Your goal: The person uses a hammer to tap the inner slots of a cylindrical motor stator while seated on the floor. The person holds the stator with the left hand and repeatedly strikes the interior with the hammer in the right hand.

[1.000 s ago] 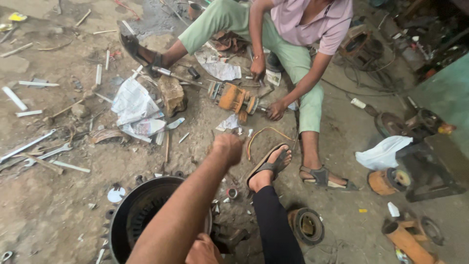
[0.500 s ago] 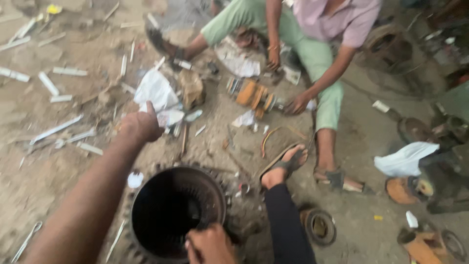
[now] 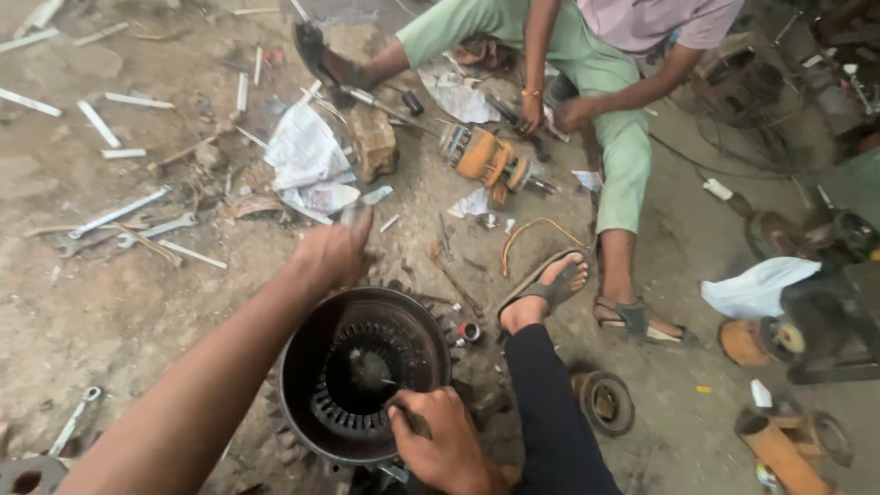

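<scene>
A round dark metal motor housing [image 3: 316, 362] with slotted windings inside lies on the dirt floor in front of me. My right hand [image 3: 442, 438] grips its near rim, thumb hooked inside. My left hand [image 3: 335, 249] reaches out past the housing's far rim, fingers curled around a small grey metal piece [image 3: 355, 214] near crumpled paper [image 3: 307, 156]. My leg in dark trousers and my sandalled foot [image 3: 543, 291] lie to the right of the housing.
Another person in green trousers sits across from me, hands near an orange motor part [image 3: 486, 158]. Wrenches [image 3: 137, 229] and metal strips litter the floor at left. A small round bearing cap [image 3: 603, 401], a white bag [image 3: 756, 286] and rusty parts lie at right.
My left arm has swung from the right side to the left and now sits just beyond the housing. The view has shifted so the housing is nearer the centre.
</scene>
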